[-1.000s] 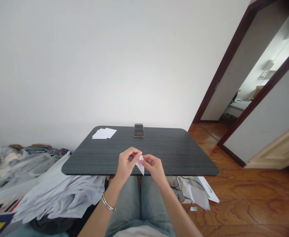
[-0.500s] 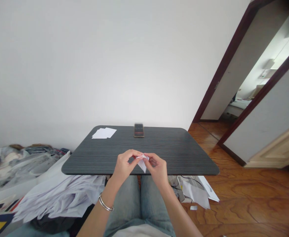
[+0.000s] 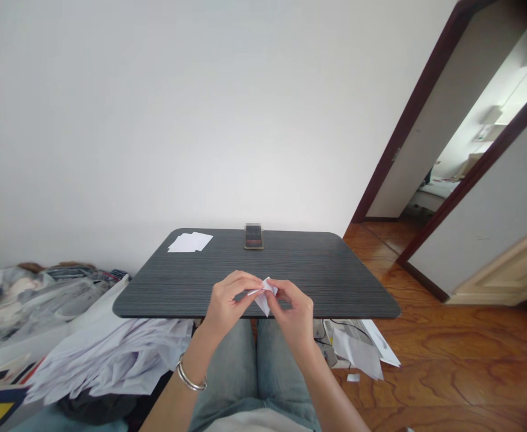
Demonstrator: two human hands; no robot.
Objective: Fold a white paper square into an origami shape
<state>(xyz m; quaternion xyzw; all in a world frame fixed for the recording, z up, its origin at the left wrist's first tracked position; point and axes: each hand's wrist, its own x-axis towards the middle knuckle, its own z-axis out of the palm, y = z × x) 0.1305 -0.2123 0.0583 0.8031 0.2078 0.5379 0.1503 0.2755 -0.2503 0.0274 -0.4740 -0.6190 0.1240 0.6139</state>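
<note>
A small folded white paper (image 3: 263, 303) is held up over the front edge of the dark table (image 3: 155, 288), its pointed end hanging down. My left hand (image 3: 231, 300) pinches its left side between thumb and fingers; a silver bangle circles that wrist. On the other side, my right hand (image 3: 294, 306) grips the paper with thumb and fingertips. The fingertips of both hands almost meet and cover part of the folds.
Loose white sheets (image 3: 189, 242) lie at the table's back left. A phone (image 3: 253, 237) stands at the back middle. Cloth and plastic bags (image 3: 56, 300) are piled on the left. Papers and cables (image 3: 357, 351) lie below the table's right side.
The paper has shifted slightly to the right and its top has opened a little. My right hand has moved slightly right, and its fingers grip the paper at a changed angle.
</note>
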